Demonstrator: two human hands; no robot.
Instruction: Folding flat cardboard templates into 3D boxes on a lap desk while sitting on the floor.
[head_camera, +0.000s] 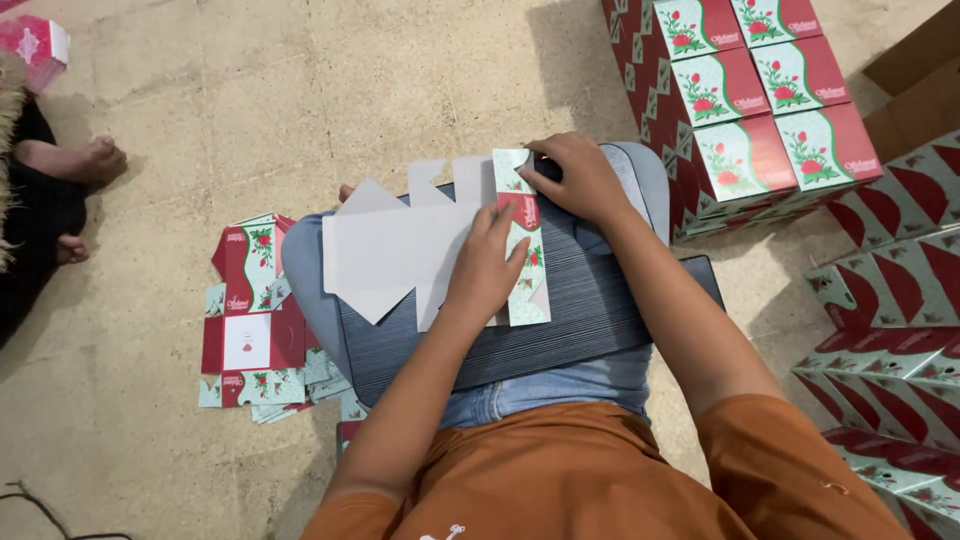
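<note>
Pressing one flat carton blank (420, 250) with two hands, left hand (487, 262) fingers flat; right hand (580, 180) fingers curled on it.

I count six assembled rose-printed cartons (770, 95) showing their faces in the stack at upper right, one flat carton blank (430, 250) on the ribbed dark board (590, 300) at centre, and one loose pile of flat blanks (250, 320) at lower left. The folded cartons at the right edge overlap too much for me to count.
</note>
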